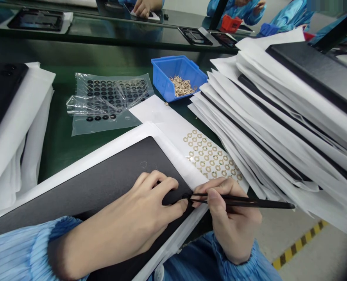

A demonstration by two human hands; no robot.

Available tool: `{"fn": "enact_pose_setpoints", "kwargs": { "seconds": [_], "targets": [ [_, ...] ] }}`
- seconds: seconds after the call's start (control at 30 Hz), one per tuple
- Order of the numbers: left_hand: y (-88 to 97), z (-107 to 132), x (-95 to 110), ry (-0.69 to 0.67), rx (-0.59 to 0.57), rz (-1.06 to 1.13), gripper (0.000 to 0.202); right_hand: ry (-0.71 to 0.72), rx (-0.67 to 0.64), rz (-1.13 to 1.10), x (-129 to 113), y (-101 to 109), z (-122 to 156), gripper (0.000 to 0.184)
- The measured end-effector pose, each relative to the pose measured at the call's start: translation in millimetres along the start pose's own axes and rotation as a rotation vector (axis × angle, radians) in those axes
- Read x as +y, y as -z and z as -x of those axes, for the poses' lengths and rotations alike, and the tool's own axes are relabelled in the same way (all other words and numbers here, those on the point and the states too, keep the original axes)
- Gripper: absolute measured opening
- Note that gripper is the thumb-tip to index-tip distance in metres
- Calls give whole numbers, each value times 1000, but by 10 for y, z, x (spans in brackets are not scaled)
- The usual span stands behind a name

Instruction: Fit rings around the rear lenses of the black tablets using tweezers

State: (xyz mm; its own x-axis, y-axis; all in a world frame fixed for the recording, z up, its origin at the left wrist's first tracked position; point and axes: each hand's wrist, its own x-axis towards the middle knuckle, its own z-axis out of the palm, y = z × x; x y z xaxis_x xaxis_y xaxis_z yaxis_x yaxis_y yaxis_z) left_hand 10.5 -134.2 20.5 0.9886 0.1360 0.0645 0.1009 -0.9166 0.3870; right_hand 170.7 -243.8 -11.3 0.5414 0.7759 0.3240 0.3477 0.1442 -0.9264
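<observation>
A flat black panel (126,164), which looks like a tablet's back cover, lies on white sheet wrapping in front of me. My left hand (144,207) rests on it with fingers bent and apart, holding nothing. Its thumb tip touches the panel beside a small black ring (186,196) near the right edge. Black tweezers (249,202) are pinched in my right hand (232,218), their tips pointing left at that ring. Whether the tips grip anything is hard to make out. Right of the panel, a white sheet (152,109) carries rows of small tan rings (210,152).
A blue bin (164,80) holds loose tan rings. Beside it lies a clear film sheet (82,127) with black rings. Stacks of paper-wrapped panels rise at right (267,128) and left (35,101). Beyond, co-workers in blue sleeves work along a bench (109,33).
</observation>
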Motion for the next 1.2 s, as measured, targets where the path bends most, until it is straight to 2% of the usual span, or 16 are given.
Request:
{"fn": "enact_pose_setpoints", "kwargs": {
  "seconds": [0.4,0.53,0.73,1.2],
  "targets": [
    [39,-12,4,7,-14,-5,44,6,-164,90,-97,96,-90,15],
    [10,-9,0,9,7,3,44,14,-154,59,-58,81,-84,18],
    [8,2,4,2,-1,0,45,13,-48,-18,1,42,-52,15],
    [11,-5,-5,-6,-16,4,44,43,-78,-1,-13,38,-66,18]
  ]
}}
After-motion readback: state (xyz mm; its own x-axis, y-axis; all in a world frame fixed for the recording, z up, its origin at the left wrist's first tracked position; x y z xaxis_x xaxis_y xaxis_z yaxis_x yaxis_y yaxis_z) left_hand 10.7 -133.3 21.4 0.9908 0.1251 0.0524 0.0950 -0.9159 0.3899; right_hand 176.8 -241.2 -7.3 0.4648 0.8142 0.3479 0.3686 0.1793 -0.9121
